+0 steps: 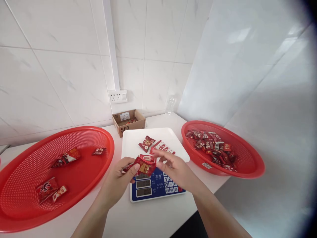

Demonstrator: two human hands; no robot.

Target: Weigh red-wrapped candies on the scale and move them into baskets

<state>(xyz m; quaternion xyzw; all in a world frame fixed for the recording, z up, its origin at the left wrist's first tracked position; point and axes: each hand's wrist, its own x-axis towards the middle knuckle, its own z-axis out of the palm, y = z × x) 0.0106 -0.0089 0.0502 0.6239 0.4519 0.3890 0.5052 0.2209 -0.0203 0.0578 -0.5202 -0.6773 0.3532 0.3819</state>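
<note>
We're watching the left hand (pixel 116 181) pinch a red candy packet (pixel 145 166) over the digital scale (pixel 158 188), with the right hand (pixel 176 171) spread open just beside it. A slick wrapper in so light a pinch could slip and land on the scale, upsetting its reading.

- Digital scale (pixel 158 188): top edge hidden under my hands, readout digits too small to read.
- Red sweet packet (pixel 145 167): partly covered by the fingers of my left hand (pixel 116 181).
- Left red basket (pixel 22 158): cut off by the picture's left edge.
- Cardboard box (pixel 128 122): label too small to read.
- Packets (pixel 210 147) in the right red basket (pixel 250 172): overlapping, count cannot be told.
- My right forearm (pixel 218 211): cut off by the bottom edge.
</note>
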